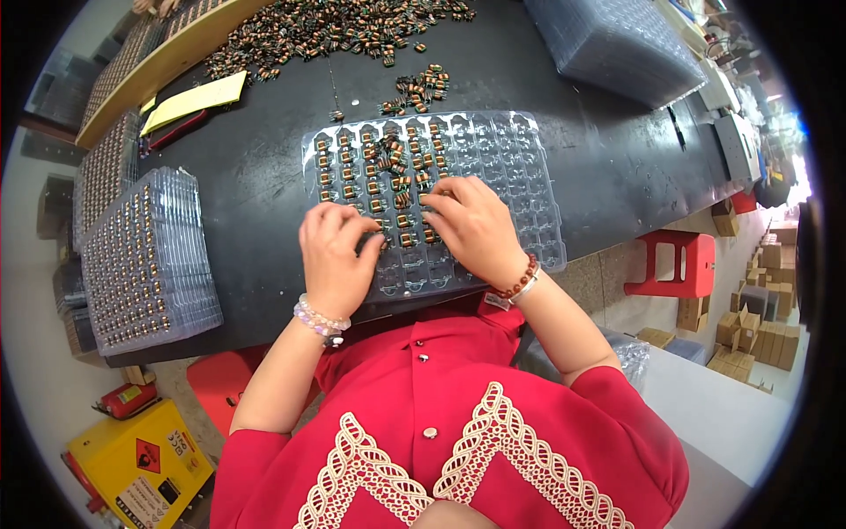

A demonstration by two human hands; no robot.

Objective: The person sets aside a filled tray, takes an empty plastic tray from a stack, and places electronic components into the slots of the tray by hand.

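Observation:
A clear plastic blister tray point(529, 189) lies in front of me on the dark table. Small copper-wound coils point(348, 167) sit in columns of its left pockets, and several more are heaped loosely point(390, 154) on top of them. My left hand point(337, 256) is over the tray's left front part, thumb and forefinger closed around a coil, mostly hidden by the fingertips. Over the middle columns, my right hand point(476, 227) pinches at another coil with thumb and fingers. The right-hand pockets show no coils.
A large pile of coils point(326, 35) spreads at the back, with a smaller cluster point(419, 91) nearer. Filled trays point(150, 264) are stacked at left, clear trays point(617, 48) at back right. A yellow paper pad point(194, 101) lies at left. A red stool point(674, 264) stands at right.

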